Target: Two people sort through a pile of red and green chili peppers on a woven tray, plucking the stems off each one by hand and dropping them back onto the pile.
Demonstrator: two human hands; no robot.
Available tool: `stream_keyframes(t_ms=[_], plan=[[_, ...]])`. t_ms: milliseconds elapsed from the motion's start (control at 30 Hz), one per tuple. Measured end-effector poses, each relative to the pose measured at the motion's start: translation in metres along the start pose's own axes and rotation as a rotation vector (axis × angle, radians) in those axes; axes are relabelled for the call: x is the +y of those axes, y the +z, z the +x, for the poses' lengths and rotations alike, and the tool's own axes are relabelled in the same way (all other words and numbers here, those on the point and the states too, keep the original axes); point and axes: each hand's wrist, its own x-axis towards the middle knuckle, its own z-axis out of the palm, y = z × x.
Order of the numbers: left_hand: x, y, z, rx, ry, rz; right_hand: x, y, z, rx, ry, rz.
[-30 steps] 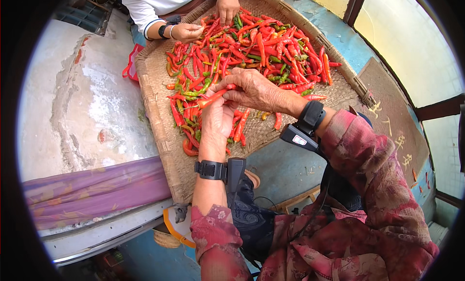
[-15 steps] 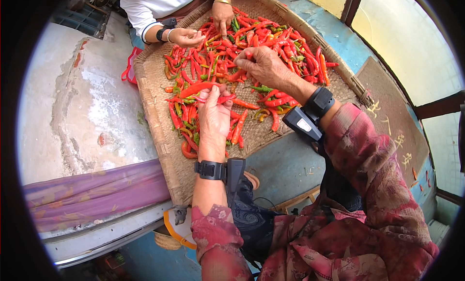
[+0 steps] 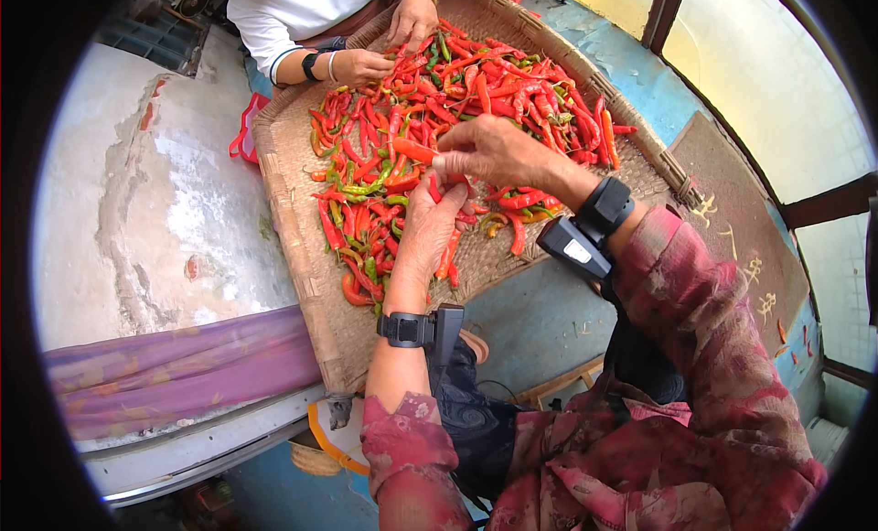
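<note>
My left hand (image 3: 428, 227) is closed around a red chili pepper (image 3: 433, 189) that shows between its fingers. Just above it, my right hand (image 3: 494, 152) pinches another red chili pepper (image 3: 414, 150), which points out to the left. The fingertips of both hands meet or nearly meet, so parts of the peppers are hidden. Under and around them, a heap of chili peppers (image 3: 540, 96), mostly red with some green and orange, lies in a large woven tray (image 3: 291, 179).
Across the tray sits a person in a white sleeve (image 3: 285, 28), whose two hands (image 3: 361, 67) work among the far peppers. A purple cloth (image 3: 183, 371) runs along the left ledge. A red plastic container (image 3: 245, 128) stands beside the tray, and framed panes (image 3: 768, 74) rise at right.
My two hands have come together: the right moved down, the left slightly right. The long pepper over my left palm no longer shows there. The other person's hands shifted too.
</note>
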Motion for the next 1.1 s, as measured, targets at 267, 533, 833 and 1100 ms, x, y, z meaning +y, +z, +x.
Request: stream_keyframes(t_ms=[267,533,833,1100], plan=[[-0.005,-0.003,0.001,0.074,0.072,-0.327,0.013,-0.005,0.011,0.257,0.156,0.056],[-0.006,-0.023,0.003,0.077,0.122,-0.52,0.027,-0.029,0.007,0.489,0.292,0.897],[-0.003,-0.012,0.008,0.124,0.2,-0.462,0.007,0.02,0.001,-0.026,-0.143,-0.052],[-0.012,-0.019,0.004,0.179,0.062,0.623,0.016,-0.019,0.008,0.27,0.076,0.02]])
